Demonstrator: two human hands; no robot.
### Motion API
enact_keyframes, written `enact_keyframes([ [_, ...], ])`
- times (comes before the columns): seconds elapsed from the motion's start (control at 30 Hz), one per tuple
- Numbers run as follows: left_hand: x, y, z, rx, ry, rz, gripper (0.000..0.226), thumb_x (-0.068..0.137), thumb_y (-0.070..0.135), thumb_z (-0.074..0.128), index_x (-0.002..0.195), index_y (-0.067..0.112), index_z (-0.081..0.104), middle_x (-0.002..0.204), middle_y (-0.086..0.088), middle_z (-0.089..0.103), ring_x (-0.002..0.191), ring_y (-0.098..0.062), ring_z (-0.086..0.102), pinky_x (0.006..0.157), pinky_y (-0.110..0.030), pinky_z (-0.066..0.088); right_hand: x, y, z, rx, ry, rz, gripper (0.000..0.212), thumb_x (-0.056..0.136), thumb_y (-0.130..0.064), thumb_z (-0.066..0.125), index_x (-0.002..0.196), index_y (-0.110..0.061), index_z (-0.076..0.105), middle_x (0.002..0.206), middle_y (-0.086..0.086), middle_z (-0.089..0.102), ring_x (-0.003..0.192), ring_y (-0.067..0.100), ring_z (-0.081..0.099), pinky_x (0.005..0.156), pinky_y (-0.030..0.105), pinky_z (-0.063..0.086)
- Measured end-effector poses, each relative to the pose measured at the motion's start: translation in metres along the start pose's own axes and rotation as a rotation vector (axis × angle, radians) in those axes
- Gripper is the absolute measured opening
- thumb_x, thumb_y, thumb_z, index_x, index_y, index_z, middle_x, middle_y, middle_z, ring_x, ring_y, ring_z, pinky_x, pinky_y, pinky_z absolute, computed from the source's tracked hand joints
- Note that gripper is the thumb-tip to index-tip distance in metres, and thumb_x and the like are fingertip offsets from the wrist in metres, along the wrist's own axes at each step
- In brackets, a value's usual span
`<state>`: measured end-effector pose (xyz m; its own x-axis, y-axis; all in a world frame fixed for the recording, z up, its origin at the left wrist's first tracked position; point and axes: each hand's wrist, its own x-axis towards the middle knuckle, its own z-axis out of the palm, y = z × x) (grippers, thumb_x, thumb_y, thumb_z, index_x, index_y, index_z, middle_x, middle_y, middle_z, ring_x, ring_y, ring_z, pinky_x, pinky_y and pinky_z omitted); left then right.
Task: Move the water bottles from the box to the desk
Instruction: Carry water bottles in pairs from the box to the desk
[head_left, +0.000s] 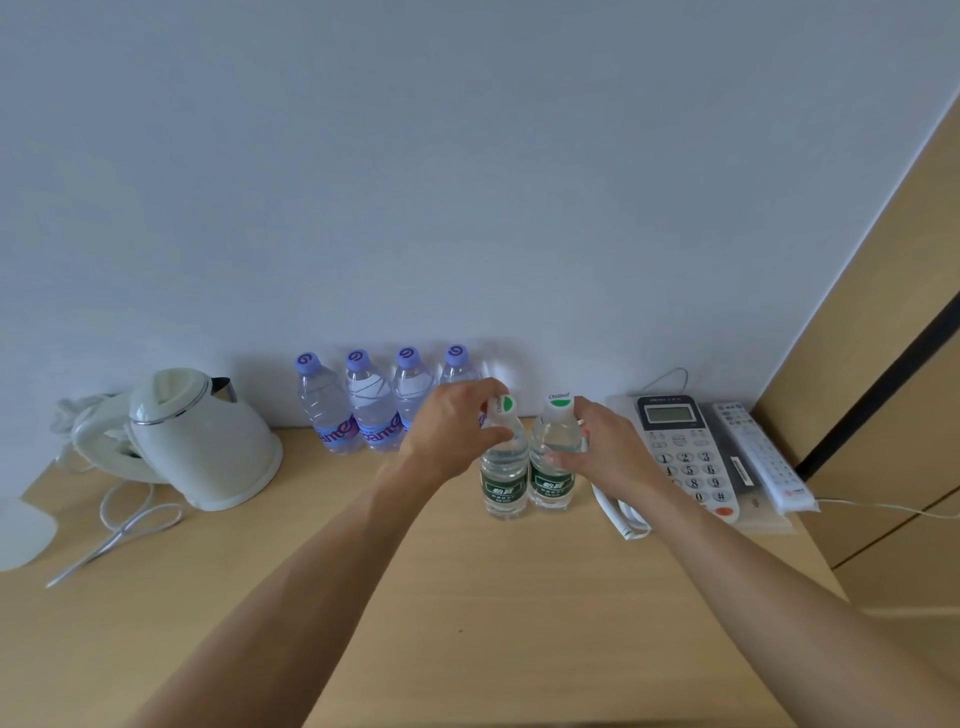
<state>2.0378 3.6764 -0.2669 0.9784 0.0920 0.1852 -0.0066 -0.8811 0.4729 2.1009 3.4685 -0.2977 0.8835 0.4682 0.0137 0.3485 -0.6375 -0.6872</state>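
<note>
Head view, near to far. Your two forearms reach forward over the desk (415, 597), converging on two green-label bottles that stand upright, side by side and touching, between your hands.

Your left hand (449, 431) is clamped on the left bottle (503, 467): fingers curl round its neck and shoulder just under the white-and-green cap, and the thumb side hides part of the cap. Your right hand (605, 447) grips the right bottle (553, 457) at the shoulder, thumb across the front above the label, fingers wrapped behind. Both bottle bases appear to rest on the desk; whether they bear full weight cannot be told. The box named in the task is not in view.

Left of your left hand, well apart, a white kettle (202, 441) sits on the desk with its cord trailing toward you, and scissors (119, 535) lie nearer than the kettle. At the far left edge a white rounded object is partly cut off.

Right of your right hand, just beside it, a phone (685, 457) lies flat, its handset partly hidden under your wrist. A remote (761, 457) lies just beyond the phone's right side.

Beyond your left hand, four purple-cap bottles (363, 410) stand in a row against the wall (467, 182), touching one another; the rightmost is partly hidden by your left hand.
</note>
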Motion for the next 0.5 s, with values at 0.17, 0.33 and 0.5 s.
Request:
enact_keyframes([
  [0.17,0.087,0.013,0.015,0.051,-0.181,0.194,0.041,0.08,0.025,0.082,0.118,0.018,0.067,0.087,-0.002,0.065,0.087,-0.024,0.065,0.074,-0.032,0.049,0.02,0.023,-0.017,-0.003,0.145,0.156,0.05,0.078,-0.029,0.085,0.12,-0.02,0.06,0.115,0.0,0.066,0.107,0.019,0.058,0.082,0.031,0.041],
  [0.33,0.173,0.02,0.036,0.017,-0.296,0.326,0.036,0.08,0.018,0.079,0.114,0.014,0.067,0.084,-0.001,0.058,0.09,-0.028,0.063,0.071,-0.028,0.042,0.038,0.033,-0.02,0.006,0.271,0.328,0.052,0.075,-0.028,0.086,0.121,-0.021,0.062,0.112,0.0,0.066,0.105,0.02,0.06,0.083,0.03,0.042],
  [0.5,0.249,0.031,0.066,0.017,-0.377,0.414,0.04,0.083,0.02,0.079,0.12,0.014,0.065,0.11,-0.01,0.069,0.096,-0.027,0.061,0.073,-0.026,0.04,0.057,0.029,-0.018,0.007,0.338,0.452,0.053,0.076,-0.028,0.085,0.123,-0.021,0.061,0.11,-0.003,0.065,0.107,0.018,0.058,0.086,0.031,0.043],
])
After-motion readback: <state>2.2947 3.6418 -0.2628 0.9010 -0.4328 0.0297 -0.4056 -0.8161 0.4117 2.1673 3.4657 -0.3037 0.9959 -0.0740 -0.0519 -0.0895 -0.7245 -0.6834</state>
